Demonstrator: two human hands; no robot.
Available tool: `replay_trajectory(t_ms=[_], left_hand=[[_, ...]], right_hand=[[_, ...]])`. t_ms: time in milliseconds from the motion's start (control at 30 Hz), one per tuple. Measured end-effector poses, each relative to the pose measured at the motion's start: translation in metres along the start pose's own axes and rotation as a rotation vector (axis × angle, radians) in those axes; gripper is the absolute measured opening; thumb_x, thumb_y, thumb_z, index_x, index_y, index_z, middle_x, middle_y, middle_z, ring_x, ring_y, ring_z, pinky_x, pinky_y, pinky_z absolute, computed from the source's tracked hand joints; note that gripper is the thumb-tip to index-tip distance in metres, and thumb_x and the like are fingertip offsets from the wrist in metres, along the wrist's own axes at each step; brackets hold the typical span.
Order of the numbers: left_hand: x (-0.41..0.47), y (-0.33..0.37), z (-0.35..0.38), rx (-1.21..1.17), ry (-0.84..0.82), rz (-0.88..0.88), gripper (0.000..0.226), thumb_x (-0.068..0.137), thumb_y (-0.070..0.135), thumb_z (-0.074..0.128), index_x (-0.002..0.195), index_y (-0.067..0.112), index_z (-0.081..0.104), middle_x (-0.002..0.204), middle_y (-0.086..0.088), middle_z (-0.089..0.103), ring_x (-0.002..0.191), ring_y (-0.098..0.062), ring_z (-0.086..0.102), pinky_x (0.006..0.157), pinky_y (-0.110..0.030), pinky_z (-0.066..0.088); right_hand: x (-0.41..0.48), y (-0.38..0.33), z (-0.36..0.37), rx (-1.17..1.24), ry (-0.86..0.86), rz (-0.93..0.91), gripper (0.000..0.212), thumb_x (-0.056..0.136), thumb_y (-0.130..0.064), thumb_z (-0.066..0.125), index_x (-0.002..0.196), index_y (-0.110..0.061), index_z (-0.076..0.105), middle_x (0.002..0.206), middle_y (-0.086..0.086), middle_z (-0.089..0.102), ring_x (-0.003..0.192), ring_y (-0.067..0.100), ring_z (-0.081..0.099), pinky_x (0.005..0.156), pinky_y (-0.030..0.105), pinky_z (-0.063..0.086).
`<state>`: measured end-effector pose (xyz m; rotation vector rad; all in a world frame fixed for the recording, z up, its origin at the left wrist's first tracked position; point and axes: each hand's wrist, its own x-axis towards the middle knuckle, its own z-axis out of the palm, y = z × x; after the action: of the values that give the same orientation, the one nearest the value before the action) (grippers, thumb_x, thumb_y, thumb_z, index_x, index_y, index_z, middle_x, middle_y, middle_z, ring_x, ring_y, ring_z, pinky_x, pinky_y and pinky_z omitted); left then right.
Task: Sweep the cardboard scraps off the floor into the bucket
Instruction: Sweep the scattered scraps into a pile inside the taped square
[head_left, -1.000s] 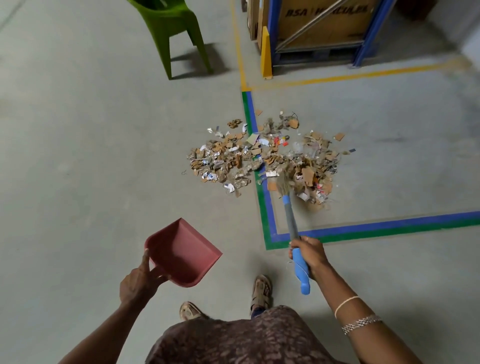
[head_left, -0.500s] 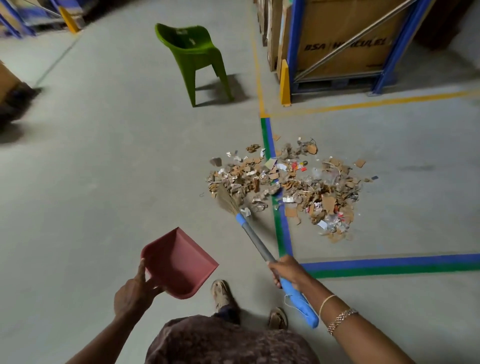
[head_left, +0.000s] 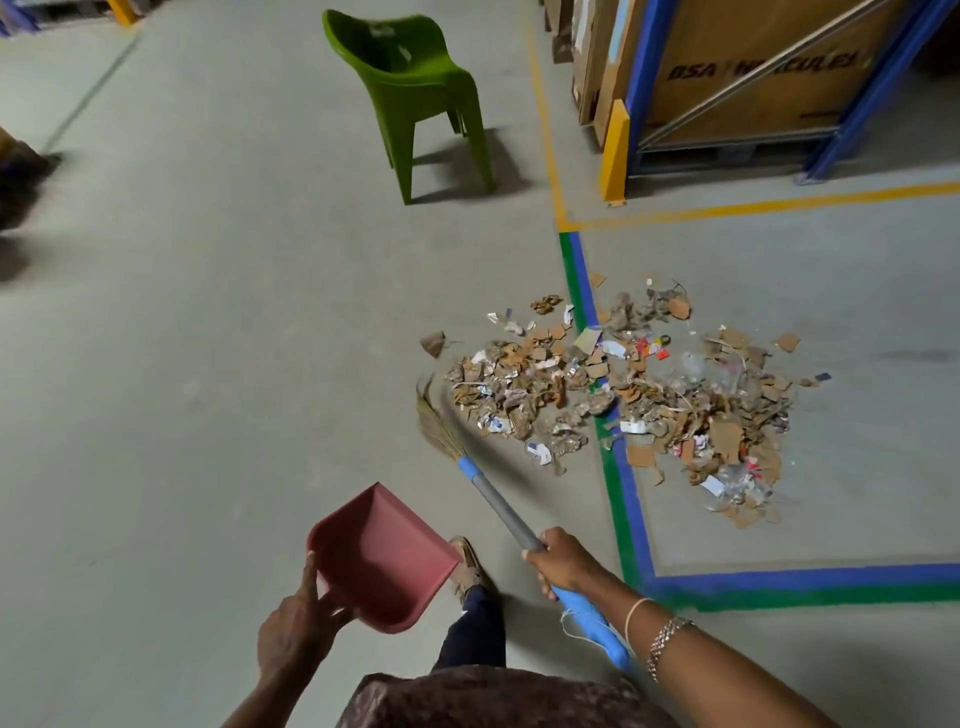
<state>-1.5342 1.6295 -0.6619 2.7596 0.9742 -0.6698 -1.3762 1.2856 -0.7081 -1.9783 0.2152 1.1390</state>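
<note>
1. Head view: a smooth grey-green concrete floor (head_left: 208, 364) is recorded. It is marked with a yellow painted line (head_left: 545, 130) and a green-and-blue tape line (head_left: 618, 493), which turns a corner near the person's right arm.
2. A green plastic chair (head_left: 415, 98) is seen upright, well apart from the debris. A blue rack (head_left: 641, 78) with a yellow corner guard (head_left: 615, 150) is noted at upper right, and a large cardboard box (head_left: 753, 67) is stored in it.
3. The cardboard scraps (head_left: 623, 395) are found in one loose pile on the floor, mixed with paper and plastic bits. The pile lies across the tape line, and a few pieces are scattered round its edge.
4. A pink dustpan (head_left: 384, 556) is held off the floor and tilted. Only bare pink plastic is seen inside it.
5. The dustpan's rear is gripped by the left hand (head_left: 296, 634). The thumb is laid along the side wall; the other fingers are partly hidden and appear curled at the handle.
6. The broom (head_left: 498, 499) is gripped by the right hand (head_left: 563, 561), with the fingers wrapped tightly where the grey shaft meets the blue grip.
7. The bristles (head_left: 436, 421) are blurred, just beside the pile's left edge.
</note>
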Motion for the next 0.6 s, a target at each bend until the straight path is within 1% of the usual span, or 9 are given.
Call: replay_trajectory(t_ms=[67, 133, 200, 267, 300, 333, 433, 533, 600], left_hand=[[0.038, -0.009, -0.011, 0.002, -0.033, -0.001, 0.113, 0.071, 0.077, 0.066, 0.158, 0.035, 0.007, 0.091, -0.005, 0.074, 0.083, -0.029, 0.071, 0.058, -0.034, 0.046], [0.071, -0.017, -0.022, 0.006, -0.047, 0.004, 0.113, 0.070, 0.079, 0.066, 0.157, 0.037, 0.007, 0.086, -0.005, 0.074, 0.080, -0.030, 0.071, 0.057, -0.034, 0.046], [0.102, -0.025, -0.032, 0.030, -0.054, 0.035, 0.114, 0.070, 0.079, 0.065, 0.157, 0.037, 0.006, 0.086, -0.005, 0.074, 0.079, -0.031, 0.071, 0.057, -0.033, 0.044], [0.133, -0.029, -0.042, 0.067, -0.071, 0.067, 0.113, 0.071, 0.078, 0.065, 0.158, 0.037, 0.005, 0.087, -0.005, 0.074, 0.079, -0.031, 0.070, 0.057, -0.033, 0.043], [0.147, -0.030, -0.047, 0.077, -0.081, 0.077, 0.113, 0.072, 0.078, 0.065, 0.158, 0.037, 0.004, 0.087, -0.005, 0.074, 0.079, -0.031, 0.070, 0.057, -0.033, 0.043], [0.160, -0.031, -0.050, 0.084, -0.088, 0.089, 0.113, 0.072, 0.078, 0.065, 0.158, 0.037, 0.003, 0.087, -0.005, 0.074, 0.078, -0.031, 0.070, 0.056, -0.033, 0.043], [0.191, -0.024, -0.058, 0.102, -0.086, 0.152, 0.115, 0.072, 0.078, 0.065, 0.158, 0.036, 0.002, 0.086, -0.005, 0.074, 0.075, -0.031, 0.070, 0.056, -0.033, 0.043], [0.216, -0.010, -0.062, 0.107, -0.105, 0.194, 0.115, 0.071, 0.078, 0.065, 0.158, 0.037, 0.002, 0.085, -0.005, 0.074, 0.075, -0.031, 0.070, 0.057, -0.035, 0.049], [0.227, 0.001, -0.065, 0.114, -0.110, 0.226, 0.114, 0.071, 0.079, 0.064, 0.157, 0.038, 0.002, 0.087, -0.004, 0.074, 0.077, -0.030, 0.070, 0.060, -0.035, 0.050]], right_hand=[[0.036, -0.029, 0.018, -0.031, -0.002, 0.053, 0.017, 0.090, -0.022, 0.058, 0.091, -0.010, 0.046, 0.069, 0.010, 0.058, 0.043, 0.022, 0.054, 0.046, 0.032, 0.048], [0.074, -0.051, 0.037, -0.064, -0.012, 0.113, 0.018, 0.086, -0.025, 0.057, 0.092, -0.012, 0.045, 0.079, 0.012, 0.058, 0.051, 0.024, 0.056, 0.054, 0.038, 0.055], [0.115, -0.063, 0.053, -0.062, -0.015, 0.176, 0.019, 0.081, -0.029, 0.054, 0.092, -0.015, 0.046, 0.089, 0.012, 0.060, 0.065, 0.028, 0.064, 0.067, 0.044, 0.061], [0.154, -0.068, 0.065, -0.019, 0.024, 0.233, 0.025, 0.079, -0.031, 0.053, 0.098, -0.015, 0.049, 0.100, 0.014, 0.064, 0.084, 0.035, 0.071, 0.077, 0.049, 0.061], [0.154, -0.082, 0.064, -0.017, 0.062, 0.272, 0.028, 0.081, -0.031, 0.054, 0.103, -0.014, 0.051, 0.106, 0.015, 0.065, 0.090, 0.037, 0.072, 0.080, 0.050, 0.061], [0.151, -0.093, 0.058, -0.004, 0.105, 0.309, 0.028, 0.083, -0.029, 0.056, 0.105, -0.012, 0.053, 0.110, 0.015, 0.066, 0.092, 0.038, 0.072, 0.080, 0.047, 0.061], [0.144, -0.106, 0.034, 0.020, 0.237, 0.379, 0.013, 0.090, -0.022, 0.055, 0.099, -0.013, 0.052, 0.104, 0.014, 0.069, 0.076, 0.034, 0.073, 0.064, 0.036, 0.060], [0.151, -0.083, 0.004, 0.081, 0.352, 0.472, 0.020, 0.086, -0.022, 0.055, 0.103, -0.011, 0.058, 0.100, 0.014, 0.070, 0.075, 0.034, 0.073, 0.062, 0.039, 0.061], [0.160, -0.057, -0.013, 0.171, 0.423, 0.528, 0.024, 0.087, -0.018, 0.054, 0.106, -0.005, 0.060, 0.095, 0.016, 0.071, 0.064, 0.032, 0.072, 0.053, 0.037, 0.060]])
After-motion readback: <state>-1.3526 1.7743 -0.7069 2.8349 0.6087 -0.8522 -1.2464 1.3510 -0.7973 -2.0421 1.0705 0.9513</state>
